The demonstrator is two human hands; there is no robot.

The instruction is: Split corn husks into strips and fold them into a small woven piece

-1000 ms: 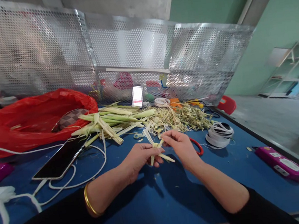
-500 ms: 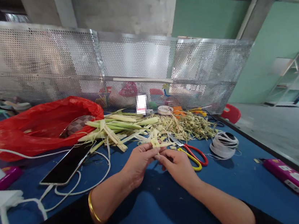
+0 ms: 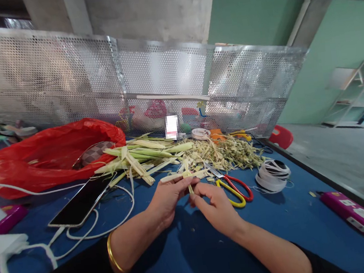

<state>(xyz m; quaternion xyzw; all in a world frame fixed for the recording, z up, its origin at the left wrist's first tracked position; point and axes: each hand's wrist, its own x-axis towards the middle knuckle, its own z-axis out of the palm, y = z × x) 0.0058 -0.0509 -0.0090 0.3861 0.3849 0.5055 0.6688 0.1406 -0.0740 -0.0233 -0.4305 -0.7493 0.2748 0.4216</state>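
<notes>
My left hand is closed, its thumb and fingers pinching a small folded bundle of pale corn husk strips. Strip ends stick out to the left and right above the fingers. Close beside it, my right hand grips a narrow husk end that hangs down between both hands. Just right of my hands lie scissors with one red and one yellow handle. Behind them is a heap of green and cream husk leaves beside a pile of shredded dry plant bits.
At the left are a red plastic bag, a phone with white cables and a white adapter. To the right stand a spool of white ribbon and a purple packet. A perforated metal screen borders the blue table.
A husk strip now points left over my left hand. My right fingers have shifted slightly down and hold a husk end below the bundle.
</notes>
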